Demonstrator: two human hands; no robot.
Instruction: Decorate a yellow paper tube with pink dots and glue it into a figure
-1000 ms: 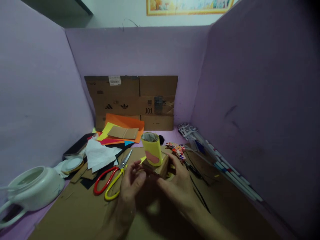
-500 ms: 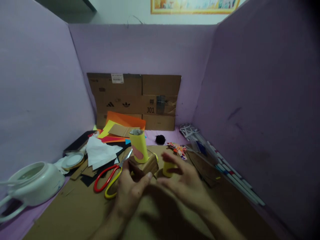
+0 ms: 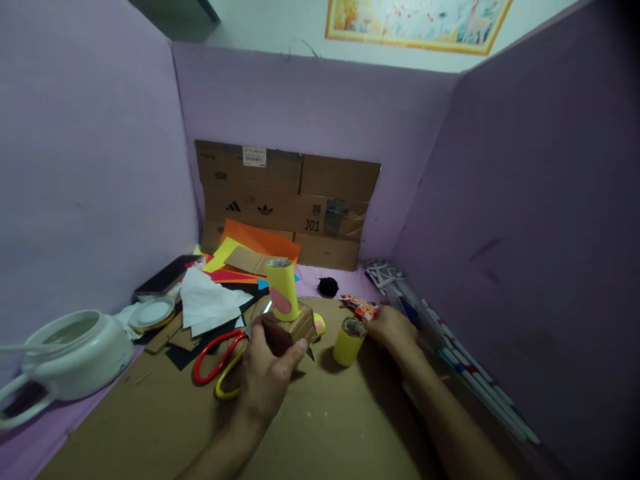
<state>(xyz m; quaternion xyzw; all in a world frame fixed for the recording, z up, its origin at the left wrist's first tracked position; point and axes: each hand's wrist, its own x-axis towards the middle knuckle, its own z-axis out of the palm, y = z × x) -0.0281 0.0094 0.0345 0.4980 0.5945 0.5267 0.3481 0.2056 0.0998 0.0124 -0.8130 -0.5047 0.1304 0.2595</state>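
Observation:
My left hand (image 3: pixel 267 370) is closed round a small brown cardboard box (image 3: pixel 301 325). On the box stands an upright yellow paper tube (image 3: pixel 285 283) with a pink patch on its side. A small yellow and pink round piece (image 3: pixel 319 325) shows at the box's right edge. My right hand (image 3: pixel 393 327) reaches out to several brightly patterned pieces (image 3: pixel 361 307), its fingers curled in against them; whether it grips one is hidden. Just left of that hand, a shorter yellow tube (image 3: pixel 349 342) stands on the cardboard sheet (image 3: pixel 320 433).
Scissors (image 3: pixel 219 358) with red and yellow handles lie left of my left hand. White paper (image 3: pixel 210 303), coloured sheets (image 3: pixel 260 237) and a white pot (image 3: pixel 77 353) are farther left. A black tuft (image 3: pixel 328 287) lies behind; striped sticks (image 3: pixel 480 377) line the right wall.
My right hand has left the shorter yellow tube and moved right and away from me to the patterned pieces. My left hand still holds the box. The camera view has tilted slightly.

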